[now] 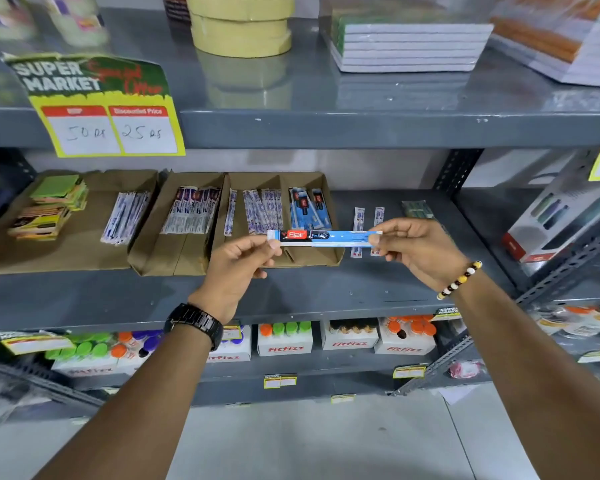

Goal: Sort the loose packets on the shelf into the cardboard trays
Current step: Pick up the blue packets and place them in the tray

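A long blue Flair refill packet (326, 237) is held level in front of the middle shelf, my left hand (238, 268) pinching its left end and my right hand (418, 251) its right end. Behind it stands the right cardboard tray (326, 181) with blue packets (309, 207) and white packets (262, 211) in its sections. A middle tray (153, 251) holds striped packets (191, 214). The left tray (66, 251) holds white packets (125, 218) and coloured pads (49, 207). Two loose white packets (358, 220) (379, 214) lie on the shelf right of the trays.
A green packet (417, 209) lies at the shelf's back right, next to a white boxed product (561, 216). The upper shelf carries tape rolls (241, 26), stacked notebooks (409, 46) and a price sign (104, 105). Fitfizz boxes (284, 339) fill the lower shelf.
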Demonstrator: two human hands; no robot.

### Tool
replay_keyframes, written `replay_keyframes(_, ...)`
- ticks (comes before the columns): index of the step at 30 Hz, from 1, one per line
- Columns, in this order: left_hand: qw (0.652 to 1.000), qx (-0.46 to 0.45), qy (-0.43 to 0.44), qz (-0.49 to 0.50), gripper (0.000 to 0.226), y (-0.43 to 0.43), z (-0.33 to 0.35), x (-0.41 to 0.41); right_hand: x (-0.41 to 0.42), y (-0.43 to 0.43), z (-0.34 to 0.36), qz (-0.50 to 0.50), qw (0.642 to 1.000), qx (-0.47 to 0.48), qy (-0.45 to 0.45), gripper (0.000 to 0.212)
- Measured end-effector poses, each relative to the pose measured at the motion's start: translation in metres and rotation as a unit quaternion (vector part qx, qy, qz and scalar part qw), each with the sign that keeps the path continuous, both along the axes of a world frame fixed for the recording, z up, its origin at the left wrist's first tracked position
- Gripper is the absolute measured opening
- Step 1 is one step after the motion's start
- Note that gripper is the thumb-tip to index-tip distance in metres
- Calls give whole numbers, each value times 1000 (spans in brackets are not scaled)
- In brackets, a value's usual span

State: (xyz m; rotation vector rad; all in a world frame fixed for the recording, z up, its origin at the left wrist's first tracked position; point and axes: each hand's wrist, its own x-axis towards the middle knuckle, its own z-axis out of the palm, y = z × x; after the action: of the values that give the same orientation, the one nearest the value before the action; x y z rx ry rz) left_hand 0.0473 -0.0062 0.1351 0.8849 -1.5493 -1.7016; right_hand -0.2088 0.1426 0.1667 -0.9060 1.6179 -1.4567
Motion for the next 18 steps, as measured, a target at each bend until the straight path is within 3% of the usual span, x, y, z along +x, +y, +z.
replay_keyframes(12,999,21,-13,21,14,0,-2,2,0,1,2,1,999,13,32,10)
replay_keyframes(18,999,2,-25,45,19,1,-4,-1,2,5,-1,20,997,34,72,21)
